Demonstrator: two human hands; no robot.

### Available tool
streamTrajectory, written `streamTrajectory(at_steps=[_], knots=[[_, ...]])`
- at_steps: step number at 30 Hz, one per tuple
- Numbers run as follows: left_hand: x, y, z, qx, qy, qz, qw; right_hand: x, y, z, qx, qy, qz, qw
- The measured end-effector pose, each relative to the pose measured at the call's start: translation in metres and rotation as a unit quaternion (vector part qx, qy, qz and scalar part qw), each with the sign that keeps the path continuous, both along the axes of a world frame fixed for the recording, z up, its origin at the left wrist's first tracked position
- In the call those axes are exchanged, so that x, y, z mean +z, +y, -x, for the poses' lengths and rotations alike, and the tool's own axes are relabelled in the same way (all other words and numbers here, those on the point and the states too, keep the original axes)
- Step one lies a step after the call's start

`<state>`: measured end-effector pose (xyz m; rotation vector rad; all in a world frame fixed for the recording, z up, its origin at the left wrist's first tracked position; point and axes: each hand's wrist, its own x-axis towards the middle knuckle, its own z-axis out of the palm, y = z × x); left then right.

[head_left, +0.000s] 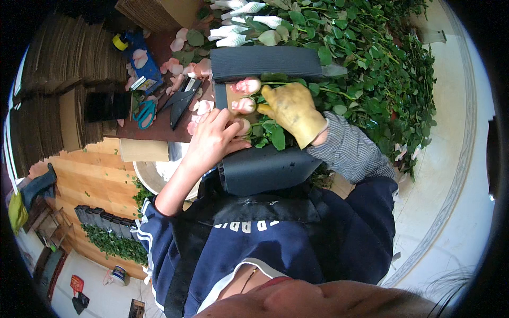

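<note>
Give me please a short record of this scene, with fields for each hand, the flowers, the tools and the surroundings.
left hand: bare left hand, resting on a pink rose head
right hand: right hand in a yellow glove, on the rose stems
flowers: pink roses lying between dark corrugated sheets
tools: teal scissors and black shears on the brown table
loose bits: pink petals on the table
surroundings: heap of green leafy stems to the right

Matt dark corrugated sheet (265, 62), worn leather glove (293, 111)
</note>
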<state>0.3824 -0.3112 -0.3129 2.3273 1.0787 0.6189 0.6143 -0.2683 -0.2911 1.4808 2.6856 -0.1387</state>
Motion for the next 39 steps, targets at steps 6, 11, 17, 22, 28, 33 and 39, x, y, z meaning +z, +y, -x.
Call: streamTrajectory(at_steps=[6,11,17,22,28,33,39], knots=[[-0.006,0.001,0.009,0.014,-0.069,0.1,0.993,-0.019,0.007,0.0,0.018,0.093,0.017,0.995],[-0.033,0.01,0.005,0.273,-0.142,0.093,0.947,-0.015,0.007,0.004,0.008,0.045,0.055,0.997],[-0.074,0.02,-0.029,0.286,-0.275,0.27,0.877,-0.003,-0.005,-0.013,0.06,0.164,0.007,0.985],[-0.054,0.004,-0.035,0.3,-0.213,0.193,0.91,0.046,0.001,0.003,0.003,0.23,0.041,0.972],[-0.067,0.005,-0.03,0.29,-0.197,0.193,0.917,-0.007,0.006,0.009,0.012,0.27,0.019,0.963],[-0.067,0.013,-0.031,0.29,-0.149,0.204,0.923,-0.011,0.01,-0.011,0.032,0.384,0.107,0.917],[-0.075,0.021,-0.015,0.276,-0.153,0.243,0.917,0.085,-0.072,-0.086,0.141,0.488,0.403,0.761]])
